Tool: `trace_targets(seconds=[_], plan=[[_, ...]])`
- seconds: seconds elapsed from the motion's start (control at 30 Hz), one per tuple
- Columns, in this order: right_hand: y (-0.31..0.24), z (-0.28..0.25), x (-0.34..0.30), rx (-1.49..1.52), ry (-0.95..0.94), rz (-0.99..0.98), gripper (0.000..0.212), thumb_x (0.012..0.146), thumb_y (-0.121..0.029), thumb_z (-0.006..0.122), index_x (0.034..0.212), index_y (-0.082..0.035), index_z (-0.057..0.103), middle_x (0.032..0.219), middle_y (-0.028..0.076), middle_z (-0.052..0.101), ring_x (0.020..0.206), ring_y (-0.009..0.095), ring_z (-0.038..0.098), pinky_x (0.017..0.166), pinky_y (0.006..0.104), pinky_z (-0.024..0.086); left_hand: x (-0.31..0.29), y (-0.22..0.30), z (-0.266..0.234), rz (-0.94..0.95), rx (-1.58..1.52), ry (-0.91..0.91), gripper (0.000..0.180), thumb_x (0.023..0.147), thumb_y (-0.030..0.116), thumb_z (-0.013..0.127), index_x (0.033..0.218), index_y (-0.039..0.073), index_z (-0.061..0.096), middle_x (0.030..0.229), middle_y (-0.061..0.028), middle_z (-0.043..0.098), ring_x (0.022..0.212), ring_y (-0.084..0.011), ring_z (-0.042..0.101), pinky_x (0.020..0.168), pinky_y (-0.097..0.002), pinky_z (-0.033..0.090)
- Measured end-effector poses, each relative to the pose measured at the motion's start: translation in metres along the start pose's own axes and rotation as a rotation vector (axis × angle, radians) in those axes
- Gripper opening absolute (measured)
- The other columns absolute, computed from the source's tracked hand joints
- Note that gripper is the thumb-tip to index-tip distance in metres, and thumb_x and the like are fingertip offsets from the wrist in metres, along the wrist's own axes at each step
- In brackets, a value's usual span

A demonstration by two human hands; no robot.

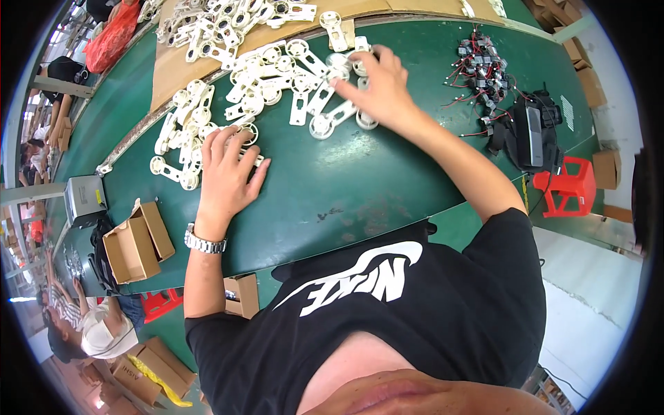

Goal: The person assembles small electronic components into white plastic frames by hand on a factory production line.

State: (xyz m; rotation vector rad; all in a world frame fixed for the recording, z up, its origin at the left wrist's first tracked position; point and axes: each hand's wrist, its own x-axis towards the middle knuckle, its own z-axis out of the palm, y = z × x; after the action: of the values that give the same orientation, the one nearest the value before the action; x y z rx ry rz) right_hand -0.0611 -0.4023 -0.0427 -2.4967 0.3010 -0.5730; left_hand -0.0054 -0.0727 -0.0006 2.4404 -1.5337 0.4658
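Observation:
White plastic parts [266, 79], each with a round ring end and a flat arm, lie in a loose pile on the green table. Over the pile's near left edge rests my left hand [228, 173], fingers spread and touching some of the parts, with a ring [247, 133] showing by its fingertips. Farther right, my right hand [384, 90] reaches over the pile's right end. Its thumb and fingers are apart around blurred white parts [338, 63], and I see no firm grip. One white part [322, 126] lies just below that hand, at the pile's near edge.
More white parts [228, 26] cover brown cardboard [171, 69] at the far side. Small components with red and black wires [482, 69] lie right, near a black bag [536, 131]. Left are an open cardboard box [131, 252] and a grey metal box [85, 199]. Other people work farther left.

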Motion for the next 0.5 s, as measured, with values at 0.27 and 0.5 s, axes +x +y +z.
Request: trace_targets(seconds=[0.27,0.5], plan=[[-0.074,0.02,-0.047,0.176,-0.046,-0.281,0.062,0.095,-0.04,0.072,0.141,-0.003,0.052,0.145,0.028,0.043,0.139,0.045,0.035,0.114,0.0571,0.03,0.0,-0.005,-0.003,-0.044,-0.016,0.003,0.021,0.085,0.02,0.081,0.097,0.008,0.069,0.126,-0.0085,0.064,0.129,-0.0349,0.053,0.112,-0.0533,0.037],[-0.028,0.016,0.074,-0.372,0.173,-0.058,0.05,0.094,-0.047,0.07,0.116,-0.002,0.069,0.111,0.021,0.069,0.107,0.041,0.063,0.088,0.0542,0.049,-0.003,0.02,-0.012,-0.045,-0.022,0.094,0.041,0.084,0.031,0.079,0.118,0.011,0.07,0.133,-0.0086,0.062,0.13,-0.0362,0.049,0.114,-0.0554,0.033]])
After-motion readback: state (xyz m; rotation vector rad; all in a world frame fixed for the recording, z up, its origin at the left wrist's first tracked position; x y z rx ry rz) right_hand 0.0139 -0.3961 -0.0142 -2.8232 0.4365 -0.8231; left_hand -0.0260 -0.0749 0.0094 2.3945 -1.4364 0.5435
